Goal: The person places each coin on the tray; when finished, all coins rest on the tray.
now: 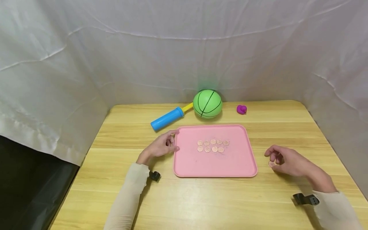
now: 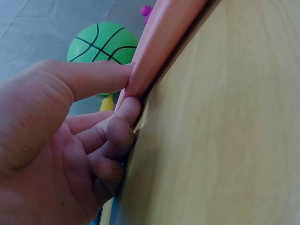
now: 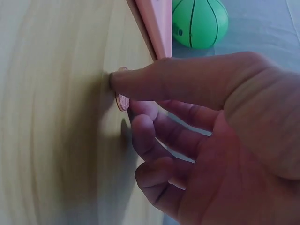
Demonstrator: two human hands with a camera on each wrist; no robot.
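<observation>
A pink tray point(image 1: 215, 166) lies on the wooden table, with two rows of small round copper-coloured coins point(image 1: 213, 141) in its middle. My left hand point(image 1: 159, 145) is at the tray's left edge. Its thumb and index finger touch the rim point(image 2: 149, 56) apart from each other, while the other fingers bend loosely below. To the right of the tray, my right hand point(image 1: 291, 160) holds a single coin point(image 3: 123, 101) between thumb and fingers, low over the table. The thumb point(image 3: 154, 84) covers part of that coin, also visible in the head view.
Behind the tray are a green ball point(image 1: 207, 104) with black lines, a blue pump point(image 1: 167, 119) with a yellow shaft reaching the ball, and a small purple duck-shaped toy point(image 1: 241, 109). Pale cloth point(image 1: 201, 57) hangs along the table's back and sides.
</observation>
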